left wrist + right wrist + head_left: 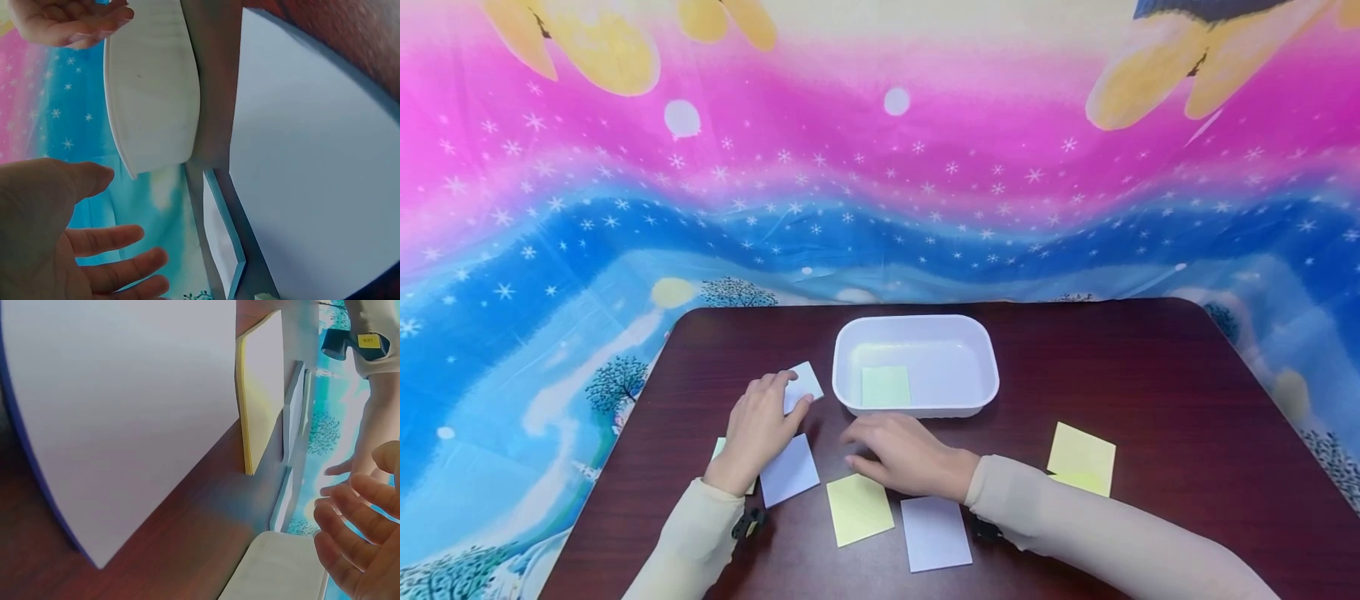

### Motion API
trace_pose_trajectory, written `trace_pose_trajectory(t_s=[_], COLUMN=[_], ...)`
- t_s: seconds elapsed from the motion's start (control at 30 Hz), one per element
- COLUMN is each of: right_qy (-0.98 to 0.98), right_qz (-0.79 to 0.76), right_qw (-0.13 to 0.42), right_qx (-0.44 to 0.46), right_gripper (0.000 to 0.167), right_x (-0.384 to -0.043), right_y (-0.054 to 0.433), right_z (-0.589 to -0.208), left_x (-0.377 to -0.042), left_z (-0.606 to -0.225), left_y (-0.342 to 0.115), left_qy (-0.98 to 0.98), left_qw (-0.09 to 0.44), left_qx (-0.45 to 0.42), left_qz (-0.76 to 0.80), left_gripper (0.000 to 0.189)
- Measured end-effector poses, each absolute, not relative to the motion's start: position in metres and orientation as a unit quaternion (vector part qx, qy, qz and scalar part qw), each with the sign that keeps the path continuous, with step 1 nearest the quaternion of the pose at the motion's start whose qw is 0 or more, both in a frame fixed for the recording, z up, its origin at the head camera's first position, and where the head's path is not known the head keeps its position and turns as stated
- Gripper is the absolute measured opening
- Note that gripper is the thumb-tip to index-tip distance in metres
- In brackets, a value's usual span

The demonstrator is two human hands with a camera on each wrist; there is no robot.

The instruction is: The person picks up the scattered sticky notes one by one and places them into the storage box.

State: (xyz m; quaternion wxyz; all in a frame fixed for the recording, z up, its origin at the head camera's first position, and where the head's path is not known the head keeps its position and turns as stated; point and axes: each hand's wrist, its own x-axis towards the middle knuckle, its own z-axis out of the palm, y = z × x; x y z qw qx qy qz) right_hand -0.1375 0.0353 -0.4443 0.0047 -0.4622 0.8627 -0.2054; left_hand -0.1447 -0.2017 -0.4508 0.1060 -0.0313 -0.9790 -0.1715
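My left hand (pixel 765 417) hovers with fingers spread over a pale blue sticky note pad (pixel 805 383), left of the white plastic basin (pixel 917 411). In the left wrist view a gap separates those fingers from the blue pad (pixel 222 240). My right hand (pixel 898 454) is in front of the basin, holding nothing, its fingers loosely bent. Below it lie a yellow pad (pixel 861 512) and a lavender pad (pixel 936 537). Another lavender pad (pixel 792 471) lies beside the left wrist, which partly hides a green pad (pixel 719 447). A light green pad (pixel 886 387) is inside the basin.
On the right of the dark brown table (pixel 1180 400) lies a yellow pad (pixel 1081 450) with a brighter yellow part at its lower edge, partly hidden by the right sleeve. A printed cloth (pixel 880 208) hangs behind the table. Black devices (pixel 748 523) sit on both wrists.
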Motion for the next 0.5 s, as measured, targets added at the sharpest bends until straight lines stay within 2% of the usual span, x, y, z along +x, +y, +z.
trace_pose_trajectory(t_s=[0.5], right_qy=[0.862], right_qz=[-0.197], right_qw=[0.002], right_qx=[-0.467], right_gripper=[0.027], right_x=[-0.137], right_y=[0.031], right_z=[-0.447], left_x=[-0.161], left_z=[-0.459], left_y=[-0.214], left_qy=[-0.985], left_qw=[0.065], left_qx=[-0.030], left_qz=[-0.155], left_gripper=[0.057])
